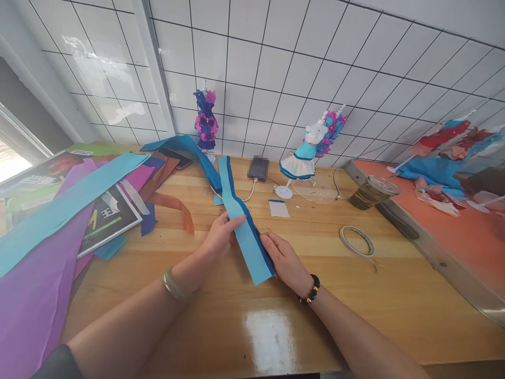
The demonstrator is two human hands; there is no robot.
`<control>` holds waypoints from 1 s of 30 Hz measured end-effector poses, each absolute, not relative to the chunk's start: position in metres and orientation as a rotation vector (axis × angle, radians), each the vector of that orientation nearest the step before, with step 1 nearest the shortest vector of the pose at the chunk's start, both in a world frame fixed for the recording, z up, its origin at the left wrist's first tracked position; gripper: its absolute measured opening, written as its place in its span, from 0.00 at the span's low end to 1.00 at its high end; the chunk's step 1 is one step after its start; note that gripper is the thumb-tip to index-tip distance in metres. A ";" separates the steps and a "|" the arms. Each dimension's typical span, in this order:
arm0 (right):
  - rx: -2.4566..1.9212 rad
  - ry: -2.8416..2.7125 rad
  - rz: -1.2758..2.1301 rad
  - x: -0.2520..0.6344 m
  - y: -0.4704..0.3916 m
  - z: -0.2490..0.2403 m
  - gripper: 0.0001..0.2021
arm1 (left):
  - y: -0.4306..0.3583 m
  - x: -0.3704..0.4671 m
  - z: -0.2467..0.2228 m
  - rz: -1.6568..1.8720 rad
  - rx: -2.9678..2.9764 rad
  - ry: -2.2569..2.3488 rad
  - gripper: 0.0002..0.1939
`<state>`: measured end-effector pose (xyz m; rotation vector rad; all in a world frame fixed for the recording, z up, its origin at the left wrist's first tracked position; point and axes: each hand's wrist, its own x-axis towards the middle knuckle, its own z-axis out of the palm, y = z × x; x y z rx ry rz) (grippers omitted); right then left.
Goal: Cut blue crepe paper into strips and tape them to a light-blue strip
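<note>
A light blue crepe paper strip (248, 247) lies over a darker blue strip (238, 193), both slanting across the middle of the view above the table. My left hand (221, 231) is closed on the pair from the left, its thumb flat on the light blue face. At the right edge, near the lower end, my right hand (282, 258) is closed with its thumb on the dark blue border; its other fingers are hidden behind the paper. A small dark shape by the right thumb is too unclear to name. Behind, a long blue strip (185, 143) curls across the table.
Purple paper (43, 273), other coloured sheets and a magazine (114, 221) cover the left side. Two dressed stands, one purple and pink (206, 123), one white and turquoise (299, 167), stand by the tiled wall. A tape roll (357, 241) and a brown cup (371, 192) sit right.
</note>
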<state>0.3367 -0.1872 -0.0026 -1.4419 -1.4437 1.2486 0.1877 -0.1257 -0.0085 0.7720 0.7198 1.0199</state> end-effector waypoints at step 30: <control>-1.352 -1.401 1.343 0.336 -0.189 -0.003 0.18 | -0.128 0.186 -0.010 1.114 0.856 0.734 0.15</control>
